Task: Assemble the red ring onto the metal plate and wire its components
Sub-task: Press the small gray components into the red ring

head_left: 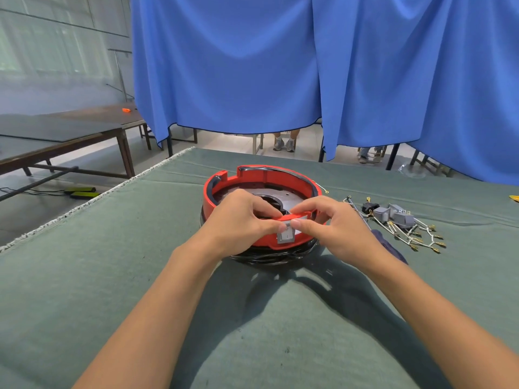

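Rocker switch (286, 236) in red ring (261, 178) front wall: "I" mark seen on lower half, faint "O" above, partly covered by thumbs. No other text readable; connector markings too blurred.

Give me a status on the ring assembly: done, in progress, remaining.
Done: the red ring already sits over the metal plate. In hand: both thumbs press on the grey switch in the ring's near wall, the left hand and right hand gripping the rim. Left: the wire harness with its grey components lies loose on the green mat, unconnected.
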